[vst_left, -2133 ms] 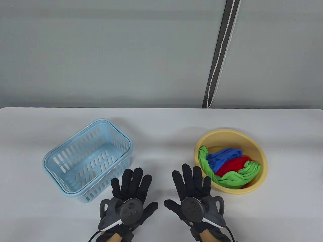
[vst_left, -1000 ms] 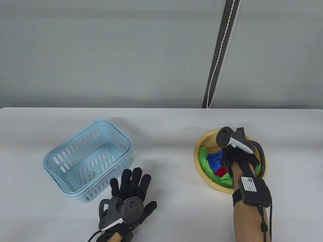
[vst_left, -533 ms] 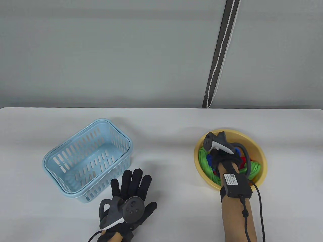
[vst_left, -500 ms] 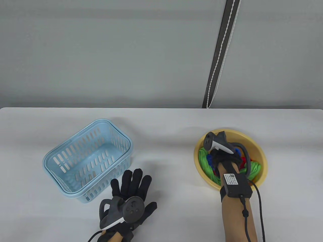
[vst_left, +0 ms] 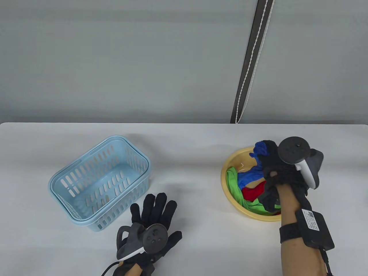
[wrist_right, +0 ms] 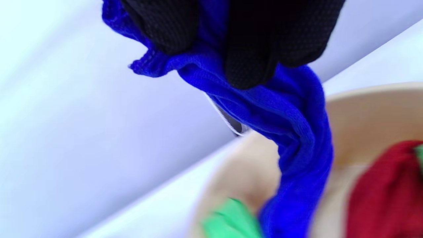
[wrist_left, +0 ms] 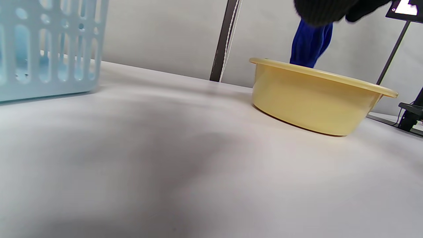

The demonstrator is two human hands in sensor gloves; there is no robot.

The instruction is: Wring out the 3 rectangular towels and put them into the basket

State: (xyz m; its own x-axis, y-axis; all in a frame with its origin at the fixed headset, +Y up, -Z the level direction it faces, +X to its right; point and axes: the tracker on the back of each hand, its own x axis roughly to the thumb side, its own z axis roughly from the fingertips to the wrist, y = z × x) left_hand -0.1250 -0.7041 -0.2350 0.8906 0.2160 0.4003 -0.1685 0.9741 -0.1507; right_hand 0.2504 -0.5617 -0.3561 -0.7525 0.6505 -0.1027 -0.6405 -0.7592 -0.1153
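My right hand [vst_left: 271,161] grips the blue towel [vst_left: 260,149] [wrist_right: 281,109] [wrist_left: 310,43] and holds it raised above the yellow basin [vst_left: 230,198] [wrist_left: 317,96], its lower end still trailing inside. The red towel [vst_left: 254,192] [wrist_right: 390,185] and the green towel [vst_left: 234,184] [wrist_right: 231,218] lie bunched in the basin. The light blue slotted basket [vst_left: 99,182] [wrist_left: 49,46] stands empty at the left. My left hand [vst_left: 153,212] lies flat on the table with straight fingers, just right of the basket's near corner.
A white table [vst_left: 187,172] carries everything. A dark vertical strip with a white cord [vst_left: 250,60] runs down the grey wall behind the basin. A black stand [wrist_left: 409,115] shows at the far right of the left wrist view.
My right hand closed on the blue towel inside the basin and lifted it up and to the right. My left hand shifted slightly to the right on the table.
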